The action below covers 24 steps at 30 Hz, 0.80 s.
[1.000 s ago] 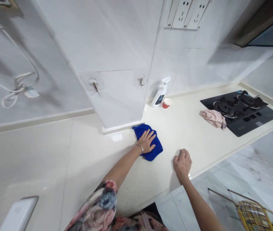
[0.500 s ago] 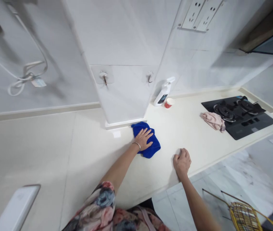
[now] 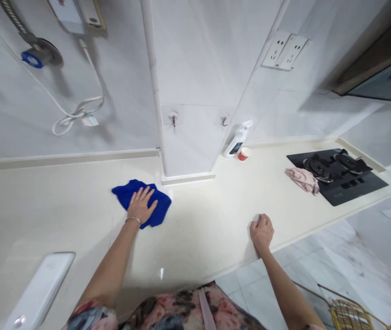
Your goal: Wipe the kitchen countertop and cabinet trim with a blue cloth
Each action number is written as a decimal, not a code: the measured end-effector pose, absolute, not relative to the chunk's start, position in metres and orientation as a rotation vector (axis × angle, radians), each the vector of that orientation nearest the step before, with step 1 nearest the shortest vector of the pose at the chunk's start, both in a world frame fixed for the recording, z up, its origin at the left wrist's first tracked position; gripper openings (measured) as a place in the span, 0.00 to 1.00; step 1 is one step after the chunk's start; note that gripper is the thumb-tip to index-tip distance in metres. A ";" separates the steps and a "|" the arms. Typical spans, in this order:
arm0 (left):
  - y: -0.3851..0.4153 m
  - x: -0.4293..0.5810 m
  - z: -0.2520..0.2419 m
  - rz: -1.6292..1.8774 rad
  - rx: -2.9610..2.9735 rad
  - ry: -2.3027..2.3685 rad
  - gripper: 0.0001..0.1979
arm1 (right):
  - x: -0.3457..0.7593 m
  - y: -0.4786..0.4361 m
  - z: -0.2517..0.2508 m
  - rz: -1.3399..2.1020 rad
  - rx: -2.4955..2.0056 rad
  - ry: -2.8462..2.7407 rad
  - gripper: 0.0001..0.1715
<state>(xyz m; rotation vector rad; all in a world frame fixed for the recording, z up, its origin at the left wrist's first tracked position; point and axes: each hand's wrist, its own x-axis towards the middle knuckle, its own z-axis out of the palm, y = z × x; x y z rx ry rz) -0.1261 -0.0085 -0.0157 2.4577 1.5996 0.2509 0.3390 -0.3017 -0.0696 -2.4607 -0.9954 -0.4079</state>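
A blue cloth [image 3: 161, 206] lies spread on the pale countertop [image 3: 195, 229], left of the wall column. My left hand [image 3: 142, 205] presses flat on top of it, fingers spread, with a bracelet at the wrist. Near the counter's front edge my right hand [image 3: 262, 233] rests on the surface, its fingers curled into a loose fist. Whether anything is inside that fist is hidden, though nothing sticks out of it.
A white spray bottle [image 3: 237, 141] and a red-and-white cup [image 3: 244, 154] stand by the column [image 3: 192, 151]. A pink cloth [image 3: 303, 179] lies against the black gas hob [image 3: 343, 195]. A white oblong object [image 3: 42, 291] is at front left; a yellow wicker item [image 3: 350, 314] stands on the floor.
My left hand and the blue cloth have slid left along the counter, from the column's front to its left side. The right hand stays in place. The view has shifted slightly left.
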 end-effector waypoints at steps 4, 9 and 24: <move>0.003 -0.143 -0.010 0.251 2.275 1.936 0.35 | 0.338 -0.300 -0.073 -0.414 -2.481 -0.994 0.27; 0.003 -0.126 -0.005 0.189 2.192 2.078 0.37 | 0.336 -0.300 -0.072 -0.385 -2.525 -0.987 0.27; -0.085 -0.014 -0.026 0.357 2.369 1.637 0.35 | 0.335 -0.303 -0.068 -0.364 -2.535 -1.009 0.28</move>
